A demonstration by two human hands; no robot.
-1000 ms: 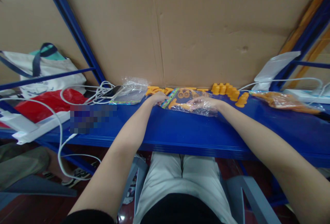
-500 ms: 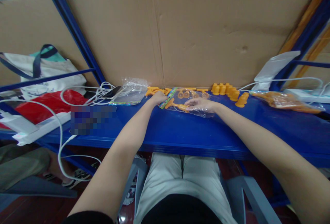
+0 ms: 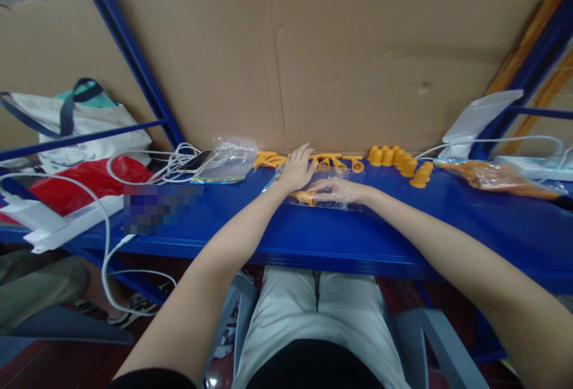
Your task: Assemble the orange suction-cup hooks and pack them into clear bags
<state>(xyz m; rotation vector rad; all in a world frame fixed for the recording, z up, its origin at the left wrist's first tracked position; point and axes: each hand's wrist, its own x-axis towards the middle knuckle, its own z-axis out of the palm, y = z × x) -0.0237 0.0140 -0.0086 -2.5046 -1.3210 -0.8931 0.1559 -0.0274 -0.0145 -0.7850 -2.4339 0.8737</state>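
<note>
My left hand (image 3: 296, 169) lies over the left end of a clear plastic bag (image 3: 342, 203), its fingers stretched out towards the cardboard. On the bag's right part is my right hand (image 3: 335, 188), fingers bent and closed on the film. An orange plastic piece (image 3: 305, 197) shows through the bag between the hands, partly hidden by them. Just behind the hands lie orange plastic parts with a long bar and a round end (image 3: 357, 164). More orange parts (image 3: 267, 159) form a small pile left of my left hand.
Orange stepped cone-like pieces (image 3: 388, 155) stand in a row at the right back. Beyond them lies a filled bag of orange parts (image 3: 501, 177). To the left are a flat clear bag (image 3: 228, 165), white cables (image 3: 176, 159) and a power strip (image 3: 76, 222). A cardboard wall (image 3: 358, 55) closes the back.
My left hand has moved right and forward from the bag's edge onto the bag, fingers now extended. The right hand has shifted slightly left, and the orange piece in the bag now lies differently.
</note>
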